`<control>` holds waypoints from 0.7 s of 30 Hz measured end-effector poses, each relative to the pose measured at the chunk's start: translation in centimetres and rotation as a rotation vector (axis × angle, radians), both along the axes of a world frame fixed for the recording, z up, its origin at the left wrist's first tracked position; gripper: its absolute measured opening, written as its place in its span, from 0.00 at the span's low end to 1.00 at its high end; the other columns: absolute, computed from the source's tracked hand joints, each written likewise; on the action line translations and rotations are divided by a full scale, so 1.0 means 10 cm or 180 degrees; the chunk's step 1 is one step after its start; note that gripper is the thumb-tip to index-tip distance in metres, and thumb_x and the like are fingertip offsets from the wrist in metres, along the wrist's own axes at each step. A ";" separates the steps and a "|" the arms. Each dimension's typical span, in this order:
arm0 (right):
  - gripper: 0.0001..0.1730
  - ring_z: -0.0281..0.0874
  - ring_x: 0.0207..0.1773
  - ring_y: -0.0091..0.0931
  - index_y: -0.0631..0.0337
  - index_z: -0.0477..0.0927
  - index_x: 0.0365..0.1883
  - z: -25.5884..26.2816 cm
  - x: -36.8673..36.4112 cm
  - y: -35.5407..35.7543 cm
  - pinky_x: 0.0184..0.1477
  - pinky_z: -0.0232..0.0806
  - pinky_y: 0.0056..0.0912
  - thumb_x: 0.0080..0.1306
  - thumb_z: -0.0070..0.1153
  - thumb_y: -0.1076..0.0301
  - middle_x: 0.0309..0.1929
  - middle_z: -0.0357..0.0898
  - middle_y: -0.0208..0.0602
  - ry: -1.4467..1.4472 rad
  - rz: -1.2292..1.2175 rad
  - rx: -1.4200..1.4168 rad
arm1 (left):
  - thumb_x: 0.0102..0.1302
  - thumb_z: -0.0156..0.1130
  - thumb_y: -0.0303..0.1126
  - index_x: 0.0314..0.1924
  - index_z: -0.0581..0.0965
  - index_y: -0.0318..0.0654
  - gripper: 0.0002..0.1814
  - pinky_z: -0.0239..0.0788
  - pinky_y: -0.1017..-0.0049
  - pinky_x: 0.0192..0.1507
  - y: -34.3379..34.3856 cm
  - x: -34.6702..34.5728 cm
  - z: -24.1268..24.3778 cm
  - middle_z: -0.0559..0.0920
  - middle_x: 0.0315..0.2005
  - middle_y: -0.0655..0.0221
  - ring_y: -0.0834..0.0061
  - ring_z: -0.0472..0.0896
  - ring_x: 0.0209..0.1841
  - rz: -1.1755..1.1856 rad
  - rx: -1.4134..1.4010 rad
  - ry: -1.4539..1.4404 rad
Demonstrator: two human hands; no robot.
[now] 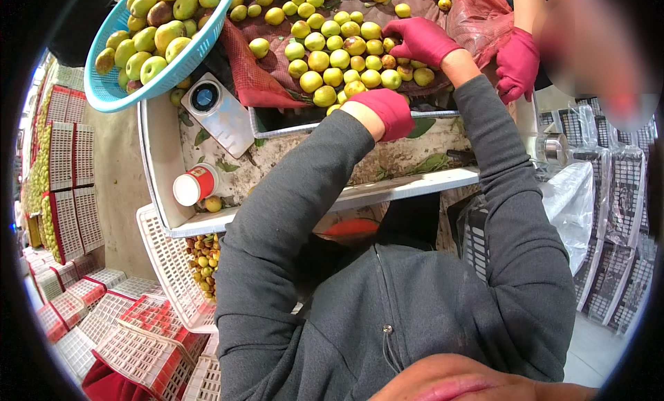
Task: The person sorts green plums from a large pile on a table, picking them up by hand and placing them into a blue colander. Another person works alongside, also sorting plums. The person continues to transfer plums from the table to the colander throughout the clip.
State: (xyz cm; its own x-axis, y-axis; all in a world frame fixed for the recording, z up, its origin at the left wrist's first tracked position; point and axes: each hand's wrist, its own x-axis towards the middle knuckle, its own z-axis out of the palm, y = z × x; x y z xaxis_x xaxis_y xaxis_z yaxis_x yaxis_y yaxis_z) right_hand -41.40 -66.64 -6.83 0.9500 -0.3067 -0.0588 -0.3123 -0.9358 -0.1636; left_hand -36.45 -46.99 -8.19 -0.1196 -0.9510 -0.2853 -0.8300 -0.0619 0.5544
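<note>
My right hand [421, 42], in a pink glove, reaches into a spread of yellow-green jujubes [340, 58]. Its thumb and forefinger curve around a fruit at the spread's right side; whether they grip it cannot be told. Lower down, my left hand [388, 114], gloved alike, is bent over the front rim of the sorting tray [290, 130]. The back of that hand hides its fingers and anything in them. Under the fruit lies a dark red mesh cloth [241, 71]. Some jujubes bear brown patches.
A blue plastic basket [155, 92] heaped with jujubes stands upper left. Beside it lie a phone [220, 115] and a paper cup [194, 185]. Another person's gloved hand [517, 63] is at right. Crates [78, 157] stand stacked around; a jar [552, 147] is at right.
</note>
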 end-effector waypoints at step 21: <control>0.17 0.74 0.29 0.15 0.57 0.79 0.56 0.42 -0.17 0.47 0.30 0.68 0.14 0.72 0.48 0.64 0.48 0.83 0.34 -0.1182 -0.1112 0.4132 | 0.63 0.59 0.52 0.42 0.85 0.37 0.24 0.74 0.59 0.53 -0.04 -0.05 -0.03 0.85 0.45 0.50 0.50 0.83 0.50 -0.0027 -0.0083 0.0011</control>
